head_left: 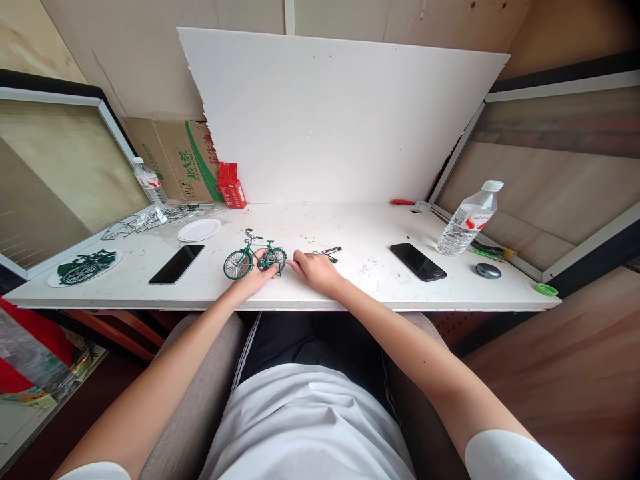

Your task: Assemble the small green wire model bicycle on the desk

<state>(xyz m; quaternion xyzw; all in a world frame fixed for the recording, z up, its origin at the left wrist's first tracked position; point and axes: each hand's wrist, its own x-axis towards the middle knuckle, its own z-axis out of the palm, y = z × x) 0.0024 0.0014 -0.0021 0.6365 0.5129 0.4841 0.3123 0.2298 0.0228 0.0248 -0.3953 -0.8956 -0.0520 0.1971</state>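
A small green model bicycle [249,259] stands upright over the white table, its front wheel to the left. My left hand [257,277] grips it around the lower frame by the rear wheel. Just right of the rear wheel is my right hand [316,270], its fingers bent and pinched together. Whatever lies between those fingertips is too small to make out. Beyond the right hand lie a small dark tool and a green piece [332,253], partly hidden by the hand.
Left on the table [280,304]: a phone [177,265], a white plate [199,230], a plate with green bicycle parts [86,267] and dark part frames [170,217]. Right: another phone [418,261], a water bottle [469,219], a round dark object [488,270]. Behind stands a white board [340,120].
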